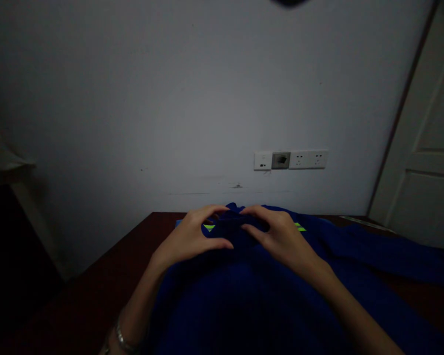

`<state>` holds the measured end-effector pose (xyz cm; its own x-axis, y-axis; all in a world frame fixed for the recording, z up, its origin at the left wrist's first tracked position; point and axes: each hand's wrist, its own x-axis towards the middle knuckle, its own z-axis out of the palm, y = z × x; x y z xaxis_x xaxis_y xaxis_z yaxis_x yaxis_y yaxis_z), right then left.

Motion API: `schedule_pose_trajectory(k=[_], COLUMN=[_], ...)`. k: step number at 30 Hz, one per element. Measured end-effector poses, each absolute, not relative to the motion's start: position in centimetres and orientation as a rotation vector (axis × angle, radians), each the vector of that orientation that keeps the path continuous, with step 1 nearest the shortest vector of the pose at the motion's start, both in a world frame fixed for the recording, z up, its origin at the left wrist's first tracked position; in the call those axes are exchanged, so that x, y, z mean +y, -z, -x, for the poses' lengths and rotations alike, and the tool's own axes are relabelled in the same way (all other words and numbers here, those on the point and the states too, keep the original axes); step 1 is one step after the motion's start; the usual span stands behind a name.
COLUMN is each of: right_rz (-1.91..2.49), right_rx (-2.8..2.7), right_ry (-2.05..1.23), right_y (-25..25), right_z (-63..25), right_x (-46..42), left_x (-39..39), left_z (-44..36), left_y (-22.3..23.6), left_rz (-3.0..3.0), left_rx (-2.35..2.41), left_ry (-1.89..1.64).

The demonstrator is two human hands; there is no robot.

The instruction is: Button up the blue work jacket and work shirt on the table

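Observation:
A dark blue work jacket (237,291) with yellow-green strips is spread over the dark red tabletop, its sleeve stretching off to the right. At its far end, my left hand (192,234) curves around the collar (231,227), thumb on the near side and fingers behind. My right hand (277,234) pinches the same collar from the right, thumb and fingers close to each other. Both hands are side by side with a small gap between the fingertips. Dim light hides the folds of the cloth. A silver bracelet (122,337) circles my left wrist.
The dark red table (122,256) reaches a pale wall (192,123) at the back. Sockets and a switch (290,160) sit low on that wall. A white panelled door (429,162) stands at the right. Some cloth (3,153) hangs over a dark piece of furniture at the left.

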<state>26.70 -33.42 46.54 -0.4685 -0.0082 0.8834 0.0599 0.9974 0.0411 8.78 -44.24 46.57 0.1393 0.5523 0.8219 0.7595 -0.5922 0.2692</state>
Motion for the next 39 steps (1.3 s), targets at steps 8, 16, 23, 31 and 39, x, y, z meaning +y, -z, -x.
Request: schedule_pose_trajectory(k=[8,16,23,31,39], right_rz=[-0.103,-0.056,-0.001,0.017,0.017], right_rx=[-2.198,-2.097,-2.043,-2.062,-2.128], right_ry=[-0.072,-0.231,-0.226,-0.331,-0.51], right_y=[-47.5,-47.6,-47.3,-47.2,-47.1], right_z=[-27.7,-27.3,-27.0,-26.7,-26.2], right_x=[-32.8,-32.1,-31.6,-30.7,-29.6], left_x=[-43.4,-43.0,-43.3,-43.0,-45.1], left_z=[-6.2,-4.7,-5.7,-6.0,-1.4], left_y=[-46.9,-46.6,-47.0,-47.2,-48.3], left_rz=[2.101,1.982,1.872,1.803,1.99], left_rx=[-1.214,-1.008,-1.171,-1.072,-1.63], left_ry=[1.788,2.302,2.381,2.452,1.849])
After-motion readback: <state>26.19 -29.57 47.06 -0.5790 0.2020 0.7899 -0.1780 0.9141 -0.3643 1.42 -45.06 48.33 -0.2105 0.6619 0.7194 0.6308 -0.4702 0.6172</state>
